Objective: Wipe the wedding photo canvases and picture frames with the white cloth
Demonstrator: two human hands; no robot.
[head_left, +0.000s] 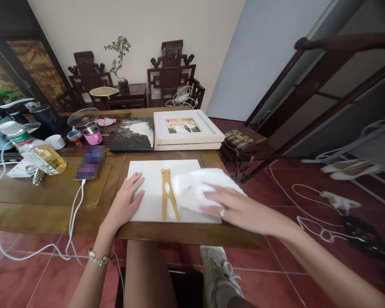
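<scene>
A flat white panel (150, 194) lies near the table's front edge, with a tan forked piece like a frame stand (165, 193) along its middle. My left hand (128, 197) rests on the panel's left edge, fingers apart and holding nothing. In my right hand (226, 205) is a bunched white cloth (195, 188), spread over the panel's right part and past its corner. The cloth and the right fingers are slightly blurred, and the cloth hides what lies under it.
Behind the panel lie a dark photo print (128, 134) and stacked white picture frames (208, 128). On the left are a phone (91, 162) on a white cable, a bottle of yellow liquid (43, 154), a power strip (21, 168) and a pink cup (92, 136).
</scene>
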